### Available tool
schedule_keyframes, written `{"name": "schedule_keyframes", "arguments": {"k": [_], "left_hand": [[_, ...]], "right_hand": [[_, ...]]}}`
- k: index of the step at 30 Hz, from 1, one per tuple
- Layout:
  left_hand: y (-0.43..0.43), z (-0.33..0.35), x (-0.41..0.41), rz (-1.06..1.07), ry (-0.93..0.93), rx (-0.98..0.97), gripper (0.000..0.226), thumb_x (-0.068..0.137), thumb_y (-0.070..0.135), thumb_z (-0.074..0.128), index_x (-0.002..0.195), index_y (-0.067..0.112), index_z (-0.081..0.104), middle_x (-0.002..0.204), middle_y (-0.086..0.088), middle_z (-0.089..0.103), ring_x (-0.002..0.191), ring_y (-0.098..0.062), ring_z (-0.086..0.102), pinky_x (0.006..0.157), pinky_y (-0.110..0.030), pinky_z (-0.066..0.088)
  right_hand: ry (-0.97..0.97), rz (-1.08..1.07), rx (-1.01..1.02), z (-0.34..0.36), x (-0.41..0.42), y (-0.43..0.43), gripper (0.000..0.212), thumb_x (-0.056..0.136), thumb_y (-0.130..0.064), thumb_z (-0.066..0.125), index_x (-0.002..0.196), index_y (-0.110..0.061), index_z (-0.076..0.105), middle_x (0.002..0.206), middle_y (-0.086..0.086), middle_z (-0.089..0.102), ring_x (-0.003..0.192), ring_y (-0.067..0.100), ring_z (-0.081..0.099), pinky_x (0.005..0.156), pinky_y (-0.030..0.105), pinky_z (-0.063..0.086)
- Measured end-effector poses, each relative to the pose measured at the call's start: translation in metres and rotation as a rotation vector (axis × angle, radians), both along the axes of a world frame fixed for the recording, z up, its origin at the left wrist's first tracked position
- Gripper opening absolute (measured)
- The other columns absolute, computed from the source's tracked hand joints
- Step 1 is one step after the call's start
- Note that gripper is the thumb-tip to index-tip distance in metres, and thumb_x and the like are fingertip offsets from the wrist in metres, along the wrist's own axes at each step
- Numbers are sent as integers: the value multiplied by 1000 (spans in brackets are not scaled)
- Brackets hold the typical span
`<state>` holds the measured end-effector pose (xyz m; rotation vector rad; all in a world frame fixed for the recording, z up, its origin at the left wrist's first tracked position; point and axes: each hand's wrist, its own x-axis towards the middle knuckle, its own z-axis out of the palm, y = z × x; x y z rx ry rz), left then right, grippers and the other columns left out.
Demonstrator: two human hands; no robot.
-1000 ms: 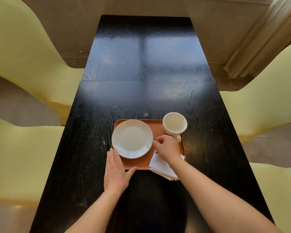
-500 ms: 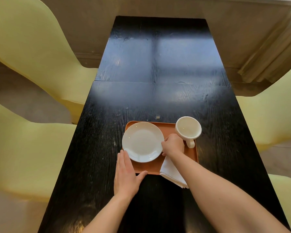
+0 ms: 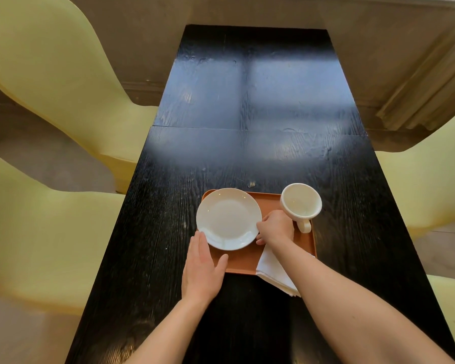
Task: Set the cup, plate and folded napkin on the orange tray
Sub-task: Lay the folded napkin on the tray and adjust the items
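Note:
The orange tray (image 3: 247, 261) lies on the black table near me. A white plate (image 3: 227, 218) rests on its left half, overhanging the left and far edges a little. The white cup (image 3: 301, 203) stands upright on the far right corner, handle toward me. A folded white napkin (image 3: 272, 271) lies on the near right corner, hanging over the tray's front edge and partly hidden by my right forearm. My right hand (image 3: 275, 228) is curled at the plate's right rim, fingers and thumb pinching it. My left hand (image 3: 201, 270) lies flat at the tray's near left corner, thumb on the tray.
The long black table (image 3: 247, 101) stretches away from me to a beige wall. Pale yellow chairs (image 3: 50, 61) stand along both long sides, close to the table edges. A curtain (image 3: 431, 88) hangs at the far right.
My right hand has slid a little farther along the plate's right rim, and the plate has shifted slightly toward the tray's far edge. My left hand stays at the tray corner.

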<state>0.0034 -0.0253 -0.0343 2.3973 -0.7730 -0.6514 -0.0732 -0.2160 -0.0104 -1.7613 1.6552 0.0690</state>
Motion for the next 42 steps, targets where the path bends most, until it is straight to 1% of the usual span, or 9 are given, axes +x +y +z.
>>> {"name": "schedule_keyframes", "arguments": {"k": [7, 17, 24, 28, 31, 35, 38, 40, 42], "left_hand": [[-1, 4, 1, -1, 3, -5, 85, 95, 43, 56, 158, 15, 6, 167, -2, 11, 153, -17, 5, 121, -36, 19], [0, 8, 4, -6, 17, -30, 81, 95, 39, 58, 157, 17, 10, 165, -1, 18, 152, -18, 15, 120, -39, 27], [6, 19, 5, 2, 17, -18, 73, 93, 30, 59, 154, 17, 21, 159, -3, 29, 145, -20, 29, 115, -40, 36], [16, 28, -14, -102, -63, -51, 59, 93, 25, 60, 147, 17, 36, 147, -1, 44, 134, -17, 41, 104, -33, 43], [15, 32, -33, -126, -32, -89, 51, 93, 24, 61, 142, 19, 45, 135, 6, 53, 125, -13, 48, 97, -25, 42], [-2, 33, -57, -175, 11, -80, 43, 94, 27, 59, 137, 21, 54, 127, 8, 59, 118, -9, 52, 94, -21, 37], [-21, 33, -68, -196, 49, -55, 30, 97, 29, 55, 125, 22, 62, 118, 8, 63, 106, -8, 55, 88, -20, 40], [-31, 32, -72, -227, 50, -44, 17, 98, 28, 52, 103, 23, 67, 100, 7, 65, 90, -7, 56, 75, -20, 41], [-39, 30, -76, -227, 71, -32, 16, 97, 23, 52, 94, 18, 67, 93, 4, 64, 85, -11, 56, 70, -23, 42]], "right_hand": [[-13, 34, -69, -2, 2, 0, 26, 95, -11, 67, 78, -23, 51, 80, 5, 73, 59, 17, 75, 71, 36, 66], [-37, 40, -45, -3, 0, -1, 9, 97, -19, 66, 90, -14, 68, 66, 4, 76, 59, 15, 76, 79, 39, 64], [-169, -43, -92, 24, -21, 11, 17, 98, -10, 61, 112, -6, 70, 99, 11, 76, 75, 22, 76, 78, 41, 66], [-251, -117, -137, 41, -77, 33, 21, 98, -18, 66, 119, -14, 70, 109, 4, 71, 73, 12, 73, 64, 26, 63], [-121, 87, -239, 40, -123, 58, 23, 95, -28, 71, 116, -20, 72, 107, -4, 73, 88, 6, 67, 78, 22, 58], [48, 401, -322, 27, -150, 79, 41, 89, -44, 75, 125, -26, 69, 124, -11, 66, 115, 7, 58, 94, 23, 54], [21, 146, -335, 20, -153, 78, 33, 89, -42, 76, 116, -23, 69, 114, -6, 64, 97, 8, 59, 80, 20, 53], [-10, -99, -209, 16, -152, 75, 24, 90, -42, 74, 103, -26, 62, 103, -5, 64, 80, 7, 60, 72, 23, 57], [-57, -226, -38, 8, -154, 72, 24, 90, -42, 75, 96, -30, 55, 92, -8, 64, 72, 10, 67, 69, 29, 62]]}}
